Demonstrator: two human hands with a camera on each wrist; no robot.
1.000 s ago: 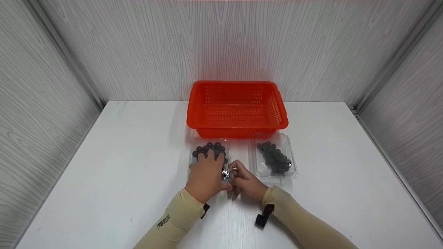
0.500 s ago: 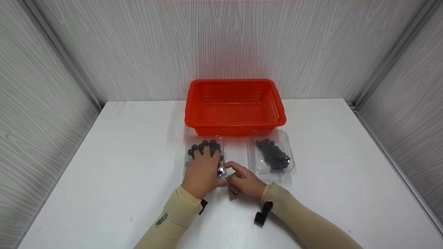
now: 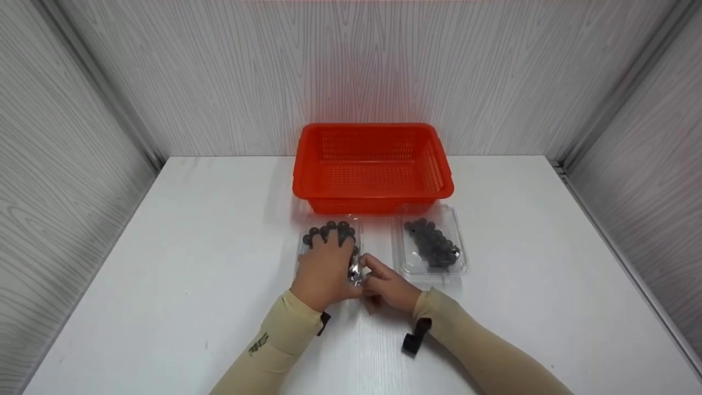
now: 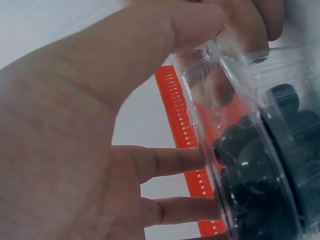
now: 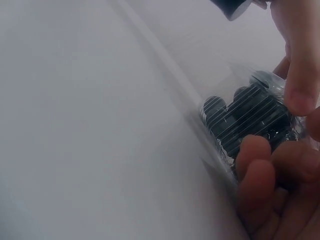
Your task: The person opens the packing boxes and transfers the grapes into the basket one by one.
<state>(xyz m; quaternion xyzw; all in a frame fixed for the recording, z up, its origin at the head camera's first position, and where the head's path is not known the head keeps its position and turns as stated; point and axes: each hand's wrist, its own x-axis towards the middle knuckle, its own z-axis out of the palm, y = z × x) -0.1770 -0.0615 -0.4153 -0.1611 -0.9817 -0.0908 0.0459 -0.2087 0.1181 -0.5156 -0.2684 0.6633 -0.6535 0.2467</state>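
A clear plastic box (image 3: 357, 224) of dark grapes (image 3: 332, 227) lies on the white table. My left hand (image 3: 323, 274) rests over it, with fingers spread and nearly straight on top and the thumb at its near right corner. In the left wrist view, straight fingers touch the box wall (image 4: 200, 110). My right hand (image 3: 388, 288) has its fingers curled at the same corner and pinches the box edge. The right wrist view shows grapes (image 5: 250, 117) through the ribbed side, beside these fingers. My hands hide much of the box.
A second clear box (image 3: 415, 267) of dark grapes stands to the right. Behind both boxes is a red plastic basket (image 3: 373, 206) with slotted walls. White wood-grain panels (image 3: 230, 77) enclose the table (image 3: 192, 247) at the back and sides.
Both hands stay at the grape box's near right corner. The right fingers seem to loosen slightly, then close on the edge again. The whole view shifts a little.
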